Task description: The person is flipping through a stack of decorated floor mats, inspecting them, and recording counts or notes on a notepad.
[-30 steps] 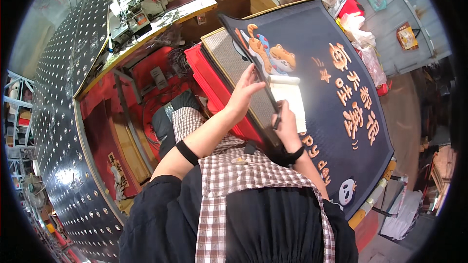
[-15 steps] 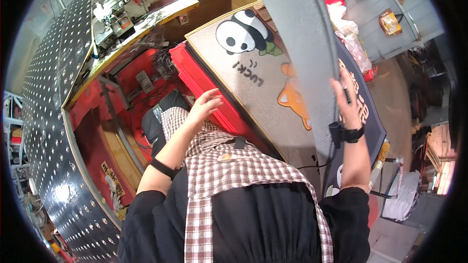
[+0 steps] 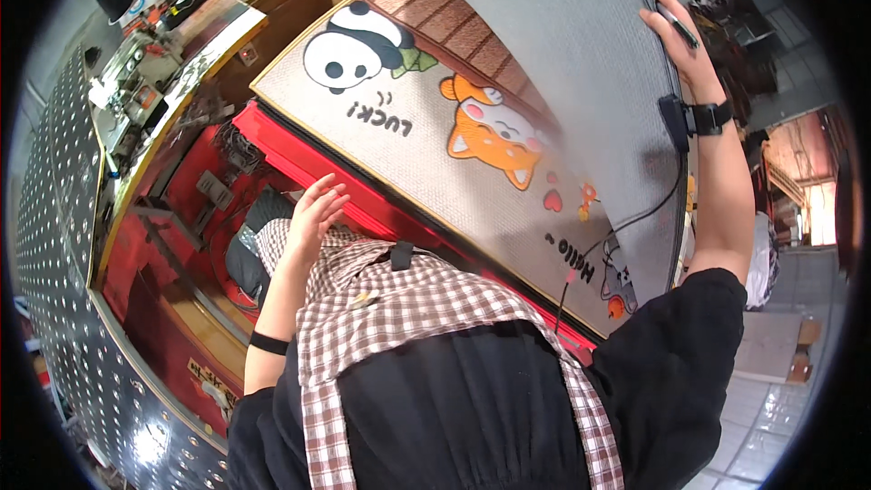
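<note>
A grey mat [image 3: 581,63] is held up by its right edge in the right hand [image 3: 676,41] — the fingers are curled over that edge, with a dark pen tucked under them. The mat's long side runs up and away, off the top of the view. The left hand [image 3: 313,213] is free, with fingers spread, low and well apart from the mat, so the right hand is nearer. Under the lifted mat a picture mat [image 3: 426,136] (panda and orange dog) is seen flat on a red table [image 3: 299,163]. A thin cable [image 3: 626,222] hangs down across it — close to the lifted mat's lower corner.
</note>
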Demonstrator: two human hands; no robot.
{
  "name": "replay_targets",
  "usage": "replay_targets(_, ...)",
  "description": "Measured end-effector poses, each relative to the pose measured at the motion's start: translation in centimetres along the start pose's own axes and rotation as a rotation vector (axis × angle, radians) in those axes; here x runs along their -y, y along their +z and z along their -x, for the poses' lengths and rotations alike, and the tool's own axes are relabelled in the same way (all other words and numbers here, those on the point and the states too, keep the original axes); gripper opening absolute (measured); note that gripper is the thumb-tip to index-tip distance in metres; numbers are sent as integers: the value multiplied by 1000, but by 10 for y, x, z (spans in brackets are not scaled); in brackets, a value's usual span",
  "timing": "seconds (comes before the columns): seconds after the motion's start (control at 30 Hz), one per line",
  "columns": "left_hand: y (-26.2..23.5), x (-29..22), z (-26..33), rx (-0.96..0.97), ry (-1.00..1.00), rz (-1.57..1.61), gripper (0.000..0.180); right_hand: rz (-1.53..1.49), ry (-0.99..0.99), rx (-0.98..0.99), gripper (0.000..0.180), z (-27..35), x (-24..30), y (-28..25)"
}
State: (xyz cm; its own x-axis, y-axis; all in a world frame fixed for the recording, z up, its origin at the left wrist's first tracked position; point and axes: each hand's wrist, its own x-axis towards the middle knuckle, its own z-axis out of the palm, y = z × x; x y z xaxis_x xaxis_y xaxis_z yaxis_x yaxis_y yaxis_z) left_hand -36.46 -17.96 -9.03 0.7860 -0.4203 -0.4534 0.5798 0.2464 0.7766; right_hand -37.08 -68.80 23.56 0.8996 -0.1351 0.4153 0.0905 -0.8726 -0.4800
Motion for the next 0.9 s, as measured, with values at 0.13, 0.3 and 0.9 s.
replay_targets(0.13, -4, 5, -2, 5, -26, 14, 51, -70, -60, 11, 65, -1, -5, 3)
replay_targets(0.3, -2, 1, 0, -15, -29, -18, 51, -175, 15, 47, 67, 7, -9, 12)
replay_targets(0.9, 3, 9, -5, 4, -59, -50, 50, -104, 32, 13, 70, 2, -18, 8)
